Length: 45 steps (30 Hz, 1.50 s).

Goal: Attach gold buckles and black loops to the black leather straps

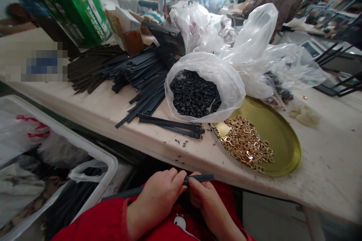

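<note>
A dark strap [205, 177] runs through both of my hands below the table's front edge. My left hand [162, 192] is closed on it, and my right hand [205, 196] pinches it near its short free end. Beyond them, finished-looking straps with gold buckles [172, 124] lie on the table. Behind these, an open plastic bag [230, 101] holds many small black loops [195, 94]. To its right, a gold tray [285, 150] carries a heap of gold buckles [249, 145].
Piles of dark straps [135, 67] spread over the table [93, 109] at the back left, near a green box [85, 11]. A white bin [111, 163] stands at the lower left. Clear plastic bags [254, 45] lie behind. A person [277, 2] is at the back right.
</note>
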{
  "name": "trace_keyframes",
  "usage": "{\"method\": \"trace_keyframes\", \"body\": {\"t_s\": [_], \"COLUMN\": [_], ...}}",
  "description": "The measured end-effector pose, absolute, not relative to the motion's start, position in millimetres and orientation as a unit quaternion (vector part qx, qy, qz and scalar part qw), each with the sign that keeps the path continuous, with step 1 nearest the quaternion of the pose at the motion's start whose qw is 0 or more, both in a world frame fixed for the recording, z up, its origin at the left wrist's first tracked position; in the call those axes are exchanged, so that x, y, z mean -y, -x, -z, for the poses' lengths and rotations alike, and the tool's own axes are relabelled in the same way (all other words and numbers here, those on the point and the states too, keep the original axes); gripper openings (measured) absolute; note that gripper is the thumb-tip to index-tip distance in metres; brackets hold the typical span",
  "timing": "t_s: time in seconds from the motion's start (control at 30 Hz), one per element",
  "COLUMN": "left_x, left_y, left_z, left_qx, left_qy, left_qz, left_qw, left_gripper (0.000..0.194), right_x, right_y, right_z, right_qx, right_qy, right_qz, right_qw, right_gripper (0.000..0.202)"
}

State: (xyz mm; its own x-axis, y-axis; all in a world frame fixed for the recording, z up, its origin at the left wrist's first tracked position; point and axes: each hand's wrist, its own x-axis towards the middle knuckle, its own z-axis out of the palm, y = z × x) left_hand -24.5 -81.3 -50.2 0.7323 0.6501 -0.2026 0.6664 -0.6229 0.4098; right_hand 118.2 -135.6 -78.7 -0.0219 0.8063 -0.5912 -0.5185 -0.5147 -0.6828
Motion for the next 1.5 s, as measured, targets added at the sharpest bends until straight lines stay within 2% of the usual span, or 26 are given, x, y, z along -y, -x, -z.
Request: {"method": "trace_keyframes", "body": {"t_s": [0.17, 0.47, 0.57, 0.7, 0.8, 0.9, 1.03, 1.1, 1.2, 1.3, 1.43, 1.5], "left_x": [82, 82, 78, 75, 74, 74, 80, 85, 90, 88, 83, 82], "left_y": [25, 32, 34, 36, 37, 37, 35, 34, 31, 29, 31, 33], "left_z": [57, 45, 42, 42, 42, 37, 28, 28, 29, 26, 23, 26], "left_qx": [-0.369, -0.378, -0.357, -0.332, -0.306, -0.330, -0.374, -0.369, -0.365, -0.362, -0.286, -0.257], "left_qy": [-0.891, -0.803, -0.734, -0.506, -0.391, -0.469, -0.746, -0.818, -0.829, -0.741, -0.470, -0.363], "left_qz": [0.027, 0.035, 0.048, 0.088, 0.103, 0.092, 0.022, 0.017, 0.018, 0.008, 0.069, 0.088], "left_qw": [0.263, 0.460, 0.575, 0.791, 0.862, 0.814, 0.551, 0.441, 0.423, 0.566, 0.832, 0.891], "left_gripper": [0.017, 0.028, 0.030, 0.038, 0.048, 0.053, 0.027, 0.019, 0.020, 0.020, 0.034, 0.038], "right_x": [137, 149, 154, 157, 157, 158, 157, 157, 158, 162, 165, 166], "right_y": [-118, -125, -127, -132, -133, -133, -130, -128, -129, -135, -139, -138], "right_z": [82, 81, 77, 68, 62, 61, 62, 61, 59, 60, 67, 70], "right_qx": [0.179, 0.485, 0.545, 0.615, 0.600, 0.519, 0.415, 0.387, 0.412, 0.500, 0.592, 0.569], "right_qy": [0.552, 0.581, 0.568, 0.518, 0.503, 0.529, 0.569, 0.565, 0.560, 0.551, 0.524, 0.529], "right_qz": [-0.680, -0.531, -0.501, -0.464, -0.490, -0.541, -0.575, -0.593, -0.579, -0.531, -0.456, -0.465], "right_qw": [0.447, 0.382, 0.359, 0.372, 0.383, 0.399, 0.417, 0.425, 0.426, 0.406, 0.409, 0.424], "right_gripper": [0.031, 0.017, 0.017, 0.018, 0.019, 0.019, 0.026, 0.028, 0.026, 0.018, 0.015, 0.012]}}
